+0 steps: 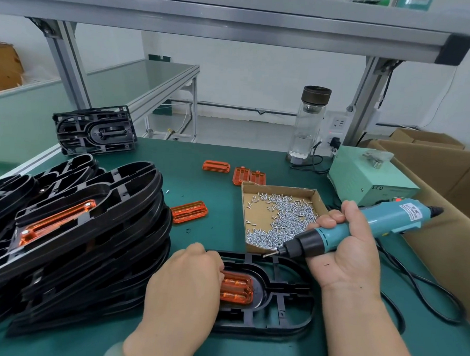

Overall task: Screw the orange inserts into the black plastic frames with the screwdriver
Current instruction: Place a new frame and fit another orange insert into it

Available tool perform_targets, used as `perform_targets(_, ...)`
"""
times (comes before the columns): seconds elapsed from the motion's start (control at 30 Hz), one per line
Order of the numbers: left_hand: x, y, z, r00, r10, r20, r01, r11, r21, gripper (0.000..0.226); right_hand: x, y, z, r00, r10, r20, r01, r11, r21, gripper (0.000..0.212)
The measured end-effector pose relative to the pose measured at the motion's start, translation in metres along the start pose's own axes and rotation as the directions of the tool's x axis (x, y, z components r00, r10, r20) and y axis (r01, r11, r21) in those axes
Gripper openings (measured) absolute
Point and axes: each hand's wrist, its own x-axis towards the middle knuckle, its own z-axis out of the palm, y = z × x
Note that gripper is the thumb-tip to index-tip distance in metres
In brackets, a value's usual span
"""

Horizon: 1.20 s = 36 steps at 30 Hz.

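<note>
While the right hand (343, 252) grips the screwdriver (361, 229), fingers wrapped round its barrel and the bit slanting down over the frame's (290, 296) far edge, the left hand (186, 283) covers the frame's left end. Its fingers curl onto the insert (235, 288) seated there; whether they pinch it is hidden. A screw box (278, 214) lies just behind.

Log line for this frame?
left hand: on orange insert in black frame | right hand: grips screwdriver, bit near frame rim
</note>
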Motion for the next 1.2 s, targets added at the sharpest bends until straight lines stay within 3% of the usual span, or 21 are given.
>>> perform_targets(0.27, -0.001, -0.001, -0.001, 1.0, 0.019, -0.017, -0.019, 0.999, -0.027, 0.016, -0.001, 0.0, 0.0, 1.0, -0.002, 0.006, 0.002, 1.0, -0.004, 0.018)
perform_targets(0.57, -0.001, 0.002, 0.0, 0.982, 0.176, 0.065, -0.175, 0.984, -0.011, 0.026, -0.001, 0.001, 0.0, 1.0, -0.001, 0.004, 0.001, 1.0, -0.019, 0.018)
perform_targets(1.0, 0.006, -0.004, 0.002, 0.987, 0.086, 0.133, -0.078, 0.995, -0.064, 0.023, -0.002, 0.0, 0.001, 1.0, 0.008, 0.001, -0.008, 1.0, -0.013, 0.019)
perform_targets(1.2, 0.006, -0.003, -0.004, 0.97, 0.128, 0.204, -0.113, 0.99, -0.084, 0.02, -0.003, 0.001, 0.0, 1.0, 0.011, 0.005, -0.011, 1.0, -0.014, 0.017)
